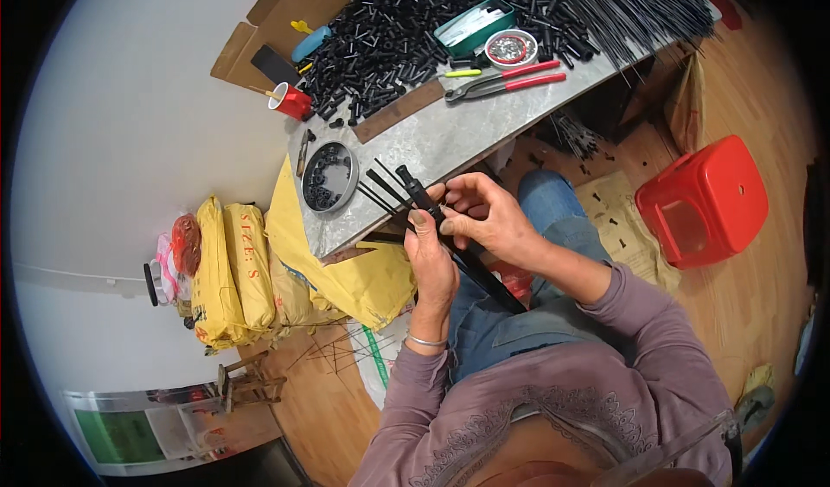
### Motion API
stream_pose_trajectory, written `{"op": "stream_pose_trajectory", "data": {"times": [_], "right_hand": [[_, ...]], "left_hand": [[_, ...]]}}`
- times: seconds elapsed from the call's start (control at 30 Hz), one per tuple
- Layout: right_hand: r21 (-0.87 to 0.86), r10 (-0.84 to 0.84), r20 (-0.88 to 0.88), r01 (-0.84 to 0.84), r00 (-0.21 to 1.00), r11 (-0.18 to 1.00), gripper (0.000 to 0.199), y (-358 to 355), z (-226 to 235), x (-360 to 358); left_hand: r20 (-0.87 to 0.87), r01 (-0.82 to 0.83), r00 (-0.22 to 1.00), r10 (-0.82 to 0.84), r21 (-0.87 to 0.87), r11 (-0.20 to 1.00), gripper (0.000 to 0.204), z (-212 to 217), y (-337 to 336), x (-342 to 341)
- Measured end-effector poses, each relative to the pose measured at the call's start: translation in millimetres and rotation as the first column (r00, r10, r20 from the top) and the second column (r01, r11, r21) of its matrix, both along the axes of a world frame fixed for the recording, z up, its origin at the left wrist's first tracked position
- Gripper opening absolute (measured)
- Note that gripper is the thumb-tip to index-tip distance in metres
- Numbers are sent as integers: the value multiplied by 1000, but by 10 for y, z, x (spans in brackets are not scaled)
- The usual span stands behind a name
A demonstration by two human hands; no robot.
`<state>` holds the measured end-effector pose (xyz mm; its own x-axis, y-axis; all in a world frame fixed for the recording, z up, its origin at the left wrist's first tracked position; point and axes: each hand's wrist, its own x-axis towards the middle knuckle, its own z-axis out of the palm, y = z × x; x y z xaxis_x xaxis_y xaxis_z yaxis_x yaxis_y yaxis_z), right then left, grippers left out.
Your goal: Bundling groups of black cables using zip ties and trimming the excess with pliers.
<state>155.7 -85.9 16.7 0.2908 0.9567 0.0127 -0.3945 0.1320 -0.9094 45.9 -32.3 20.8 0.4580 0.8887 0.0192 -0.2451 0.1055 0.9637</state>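
Just off the table's near edge, my left hand (430,258) is closed around a black tubular fitting (417,190) with thin black rods (378,195) fanning out beside it. The piece looks like part of an umbrella frame; its dark lower end (490,284) slants down over my lap. My right hand (493,219) meets the fitting from the right, thumb and forefinger pinched at its side, the other fingers curled. Whatever sits in that pinch is too small to make out. A round grey dish (354,180) of small black parts stands left of my hands.
The grey table (406,147) bears a heap of black tubular parts (380,42), red-handled pliers (506,81), a green tray (475,27), a tub of small metal pieces (511,48) and a red cup (294,102). Long black rods (631,7) overhang its right end. A red stool (709,197) stands right; yellow sacks (251,267) left.
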Motion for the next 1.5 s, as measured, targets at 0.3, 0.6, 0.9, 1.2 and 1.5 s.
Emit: {"op": "stream_pose_trajectory", "data": {"times": [0.3,0.6,0.9,1.2,1.5], "right_hand": [[-72,94,103,-87,990,994,18,29,143,53],[77,-125,87,118,988,990,12,-148,-15,-137],[23,167,-132,-166,977,986,22,25,-101,134],[475,-573,819,513,40,715,15,318,-42,1321],[384,-261,893,319,-366,866,33,441,-28,1677]], "left_hand": [[77,-9,997,8,24,1000,54,-81,11,-41],[108,56,993,-57,14,998,55,14,-54,9],[176,100,980,-94,-25,995,47,-1,-79,87],[71,176,981,-179,43,983,51,-5,-97,-23],[93,61,994,-55,-55,997,49,-41,-75,-75]]}}
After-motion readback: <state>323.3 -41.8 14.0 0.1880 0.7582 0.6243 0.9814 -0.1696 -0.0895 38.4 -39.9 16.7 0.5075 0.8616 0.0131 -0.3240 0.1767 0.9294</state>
